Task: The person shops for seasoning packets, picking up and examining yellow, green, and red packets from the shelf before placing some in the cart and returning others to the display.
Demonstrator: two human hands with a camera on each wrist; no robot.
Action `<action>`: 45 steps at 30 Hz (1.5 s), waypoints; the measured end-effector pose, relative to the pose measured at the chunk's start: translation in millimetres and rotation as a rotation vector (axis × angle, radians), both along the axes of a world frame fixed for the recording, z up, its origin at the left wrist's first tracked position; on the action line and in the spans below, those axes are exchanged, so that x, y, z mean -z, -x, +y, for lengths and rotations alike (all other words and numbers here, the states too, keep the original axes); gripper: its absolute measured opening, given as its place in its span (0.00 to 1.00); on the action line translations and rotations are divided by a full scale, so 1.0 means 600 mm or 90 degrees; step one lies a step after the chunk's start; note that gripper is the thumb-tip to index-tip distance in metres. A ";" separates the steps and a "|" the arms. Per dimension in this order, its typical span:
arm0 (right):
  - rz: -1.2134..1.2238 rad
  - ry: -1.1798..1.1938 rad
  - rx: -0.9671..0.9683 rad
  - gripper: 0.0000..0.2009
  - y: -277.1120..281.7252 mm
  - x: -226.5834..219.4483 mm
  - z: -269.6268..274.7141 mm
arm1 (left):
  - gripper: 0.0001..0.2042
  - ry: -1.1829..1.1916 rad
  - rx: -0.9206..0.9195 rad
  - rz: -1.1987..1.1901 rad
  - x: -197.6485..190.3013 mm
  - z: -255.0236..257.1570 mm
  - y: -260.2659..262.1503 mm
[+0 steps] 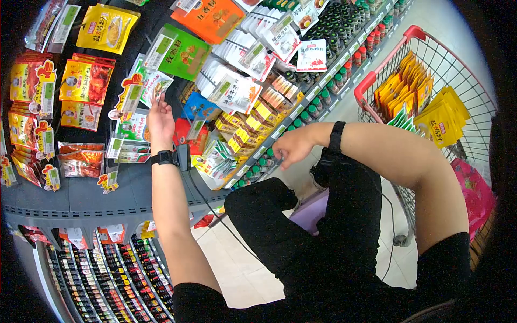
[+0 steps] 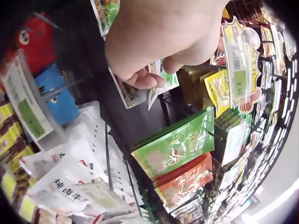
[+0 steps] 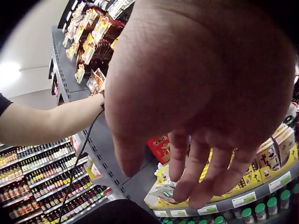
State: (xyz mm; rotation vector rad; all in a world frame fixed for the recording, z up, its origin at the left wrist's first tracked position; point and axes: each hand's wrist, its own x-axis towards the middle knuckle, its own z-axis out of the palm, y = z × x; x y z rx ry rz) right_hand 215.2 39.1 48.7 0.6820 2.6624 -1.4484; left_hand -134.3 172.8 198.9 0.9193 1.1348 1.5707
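My left hand (image 1: 161, 124) reaches up to the shelf display and pinches the lower edge of a white and green seasoning packet (image 1: 153, 81). In the left wrist view the left hand (image 2: 163, 37) covers much of that packet (image 2: 122, 91), and its fingertips and thumb close on the edge. A green packet (image 1: 186, 52) hangs beside it, behind a price tag. My right hand (image 1: 295, 144) hangs over the edge of the lower shelf with relaxed, slightly bent fingers. Seen from the right wrist, the right hand (image 3: 201, 88) holds nothing.
At right stands a shopping cart (image 1: 414, 32) holding orange-yellow packets (image 1: 404, 89), yellow packets (image 1: 442, 117) and a pink bag (image 1: 474, 196). White packets (image 1: 237, 92) hang right of my left hand. Green-capped jars (image 1: 315, 110) line the lower shelf. A cable (image 1: 215, 212) trails from my left wrist.
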 end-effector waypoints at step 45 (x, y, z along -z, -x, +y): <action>0.551 0.287 0.735 0.17 -0.271 -0.219 0.065 | 0.19 0.409 0.135 -0.616 0.409 -0.667 -0.198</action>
